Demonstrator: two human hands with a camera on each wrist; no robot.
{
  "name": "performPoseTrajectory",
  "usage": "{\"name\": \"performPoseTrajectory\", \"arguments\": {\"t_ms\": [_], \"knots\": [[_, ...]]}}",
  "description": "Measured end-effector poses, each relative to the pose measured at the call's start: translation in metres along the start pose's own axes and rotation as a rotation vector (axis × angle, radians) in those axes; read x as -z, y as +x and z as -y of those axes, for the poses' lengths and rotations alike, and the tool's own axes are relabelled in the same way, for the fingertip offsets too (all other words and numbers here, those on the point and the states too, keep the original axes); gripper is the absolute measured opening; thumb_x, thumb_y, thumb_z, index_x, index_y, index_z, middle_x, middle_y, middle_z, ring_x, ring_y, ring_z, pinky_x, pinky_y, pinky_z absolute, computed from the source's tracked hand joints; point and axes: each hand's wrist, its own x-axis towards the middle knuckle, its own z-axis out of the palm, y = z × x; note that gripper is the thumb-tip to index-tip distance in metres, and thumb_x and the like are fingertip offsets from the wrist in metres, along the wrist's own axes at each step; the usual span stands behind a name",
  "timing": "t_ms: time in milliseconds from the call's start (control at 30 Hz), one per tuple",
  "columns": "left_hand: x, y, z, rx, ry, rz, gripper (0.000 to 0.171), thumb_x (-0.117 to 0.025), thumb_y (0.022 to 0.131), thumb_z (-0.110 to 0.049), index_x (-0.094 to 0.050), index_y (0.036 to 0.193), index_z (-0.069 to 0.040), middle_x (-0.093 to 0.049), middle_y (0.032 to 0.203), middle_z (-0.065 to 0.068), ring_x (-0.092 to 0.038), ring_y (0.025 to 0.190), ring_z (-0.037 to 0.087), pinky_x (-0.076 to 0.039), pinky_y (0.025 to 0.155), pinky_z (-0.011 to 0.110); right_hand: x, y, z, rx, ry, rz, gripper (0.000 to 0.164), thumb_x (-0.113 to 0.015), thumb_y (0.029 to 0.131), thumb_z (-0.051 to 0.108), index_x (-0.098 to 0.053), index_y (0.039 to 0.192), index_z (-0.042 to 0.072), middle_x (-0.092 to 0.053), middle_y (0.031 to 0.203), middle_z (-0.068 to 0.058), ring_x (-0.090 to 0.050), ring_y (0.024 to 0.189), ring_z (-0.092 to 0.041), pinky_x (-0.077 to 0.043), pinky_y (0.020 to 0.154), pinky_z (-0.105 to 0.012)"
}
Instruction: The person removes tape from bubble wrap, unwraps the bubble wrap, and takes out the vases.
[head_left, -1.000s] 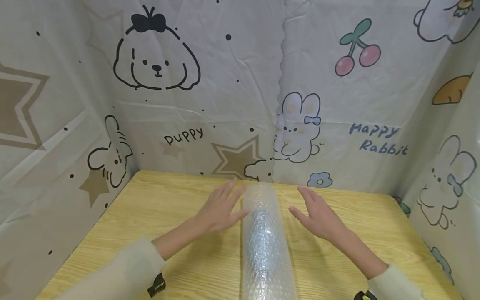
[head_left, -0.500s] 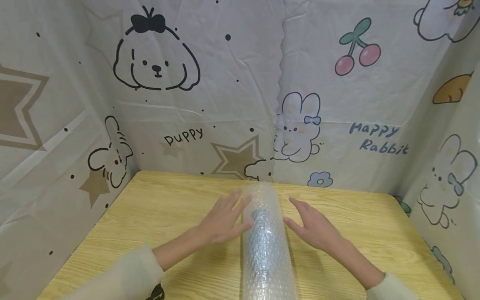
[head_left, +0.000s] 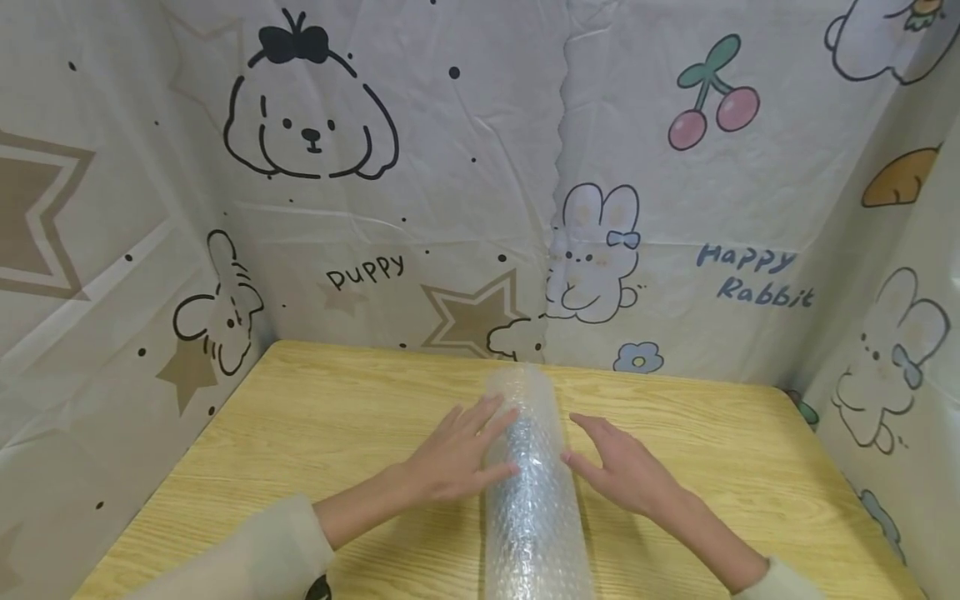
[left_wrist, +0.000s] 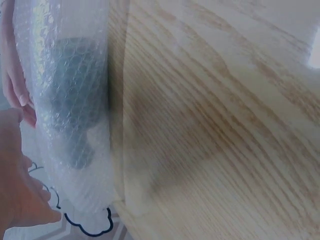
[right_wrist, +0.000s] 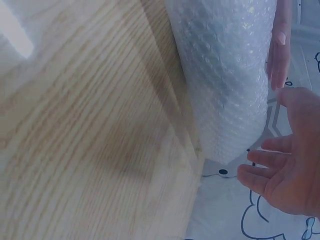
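A long roll of clear bubble wrap (head_left: 528, 517) lies lengthwise on the table, pointing away from me. Inside it, a dark greenish shape (left_wrist: 77, 90) shows blurred through the bubbles in the left wrist view. My left hand (head_left: 453, 458) is at the roll's left side, fingers spread and fairly straight, the fingertips overlapping the wrap in the head view. On the other side, my right hand (head_left: 630, 471) hovers with thumb and fingers extended, its tips just off the roll's right edge. Neither hand has its fingers curled round the wrap.
The light wood-grain table (head_left: 360, 392) ends at a hanging cloth backdrop (head_left: 450, 208) printed with cartoon animals, stars and cherries. More of this cloth walls in the left and right sides.
Both hands have come down and closer toward me along the roll. The left hand has shifted right over the wrap, and the right has moved in toward its edge. The roll stays put.
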Motion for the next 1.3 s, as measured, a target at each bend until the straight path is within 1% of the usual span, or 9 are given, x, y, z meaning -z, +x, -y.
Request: {"name": "performPoseTrajectory", "arguments": {"t_ms": [100,233,433,533,700,867,1067,1233,1300], "knots": [[-0.002,0.0,-0.002,-0.017,0.019,0.011,0.076,-0.046,0.1,-0.056,-0.029,0.158,-0.01,-0.021,0.162,0.018,-0.024,0.147,0.036,-0.016,0.116,0.061,-0.003,-0.001,0.003,0.006,0.012,0.011,0.064,-0.056,0.1,0.047,-0.047,0.146,0.004,-0.052,0.144,-0.019,-0.05,0.129,-0.04,-0.043,0.104,-0.057],[-0.006,0.0,-0.003,-0.032,0.044,0.035,0.079,-0.046,0.1,-0.058,-0.028,0.158,-0.007,-0.023,0.162,0.015,-0.024,0.148,0.032,-0.017,0.117,0.06,-0.006,-0.001,0.008,0.027,0.023,0.013,0.062,-0.057,0.1,0.046,-0.049,0.145,0.004,-0.053,0.142,-0.017,-0.051,0.129,-0.038,-0.044,0.103,-0.056],[-0.013,0.0,-0.005,-0.044,0.067,0.073,0.081,-0.042,0.099,-0.062,-0.026,0.158,-0.009,-0.021,0.164,0.011,-0.02,0.149,0.028,-0.016,0.118,0.058,-0.008,-0.003,0.012,0.045,0.02,0.031,0.065,-0.056,0.099,0.05,-0.049,0.145,0.005,-0.053,0.143,-0.015,-0.051,0.129,-0.035,-0.043,0.105,-0.052],[-0.014,0.0,-0.007,-0.05,0.072,0.078,0.081,-0.041,0.099,-0.063,-0.027,0.158,-0.01,-0.021,0.164,0.011,-0.02,0.149,0.028,-0.017,0.117,0.058,-0.008,-0.005,0.014,0.047,0.023,0.045,0.067,-0.055,0.099,0.053,-0.048,0.146,0.006,-0.052,0.144,-0.014,-0.05,0.13,-0.034,-0.043,0.106,-0.052],[-0.015,0.001,-0.01,-0.065,0.09,0.093,0.084,-0.039,0.098,-0.067,-0.027,0.158,-0.009,-0.019,0.164,0.011,-0.019,0.149,0.027,-0.017,0.117,0.057,-0.009,-0.007,0.017,0.071,0.031,0.032,0.067,-0.055,0.099,0.053,-0.048,0.146,0.005,-0.053,0.144,-0.013,-0.051,0.13,-0.034,-0.042,0.106,-0.051],[-0.018,0.003,-0.012,-0.081,0.131,0.119,0.089,-0.035,0.096,-0.071,-0.025,0.159,-0.008,-0.017,0.165,0.008,-0.016,0.15,0.024,-0.015,0.118,0.055,-0.009,-0.008,0.022,0.093,0.029,0.026,0.066,-0.055,0.099,0.052,-0.049,0.145,0.005,-0.053,0.144,-0.013,-0.051,0.129,-0.033,-0.044,0.105,-0.051],[-0.02,0.002,-0.014,-0.116,0.13,0.11,0.095,-0.036,0.094,-0.075,-0.024,0.158,-0.007,-0.015,0.165,0.01,-0.014,0.15,0.026,-0.013,0.119,0.054,-0.011,-0.011,0.03,0.104,0.031,0.009,0.068,-0.057,0.098,0.053,-0.05,0.144,0.004,-0.054,0.142,-0.015,-0.052,0.128,-0.033,-0.044,0.105,-0.051],[-0.024,0.002,-0.015,-0.142,0.155,0.094,0.097,-0.031,0.094,-0.077,-0.024,0.158,-0.004,-0.015,0.164,0.012,-0.013,0.15,0.027,-0.014,0.12,0.051,-0.015,-0.012,0.037,0.078,0.026,0.014,0.07,-0.06,0.095,0.054,-0.051,0.143,0.003,-0.055,0.141,-0.017,-0.053,0.127,-0.035,-0.044,0.105,-0.053],[-0.026,0.002,-0.016,-0.152,0.171,0.087,0.098,-0.029,0.094,-0.077,-0.024,0.157,-0.003,-0.015,0.164,0.013,-0.014,0.15,0.027,-0.015,0.12,0.05,-0.016,-0.012,0.038,0.076,0.025,0.017,0.07,-0.062,0.094,0.052,-0.051,0.142,0.003,-0.055,0.14,-0.017,-0.053,0.126,-0.036,-0.045,0.104,-0.053]]}}
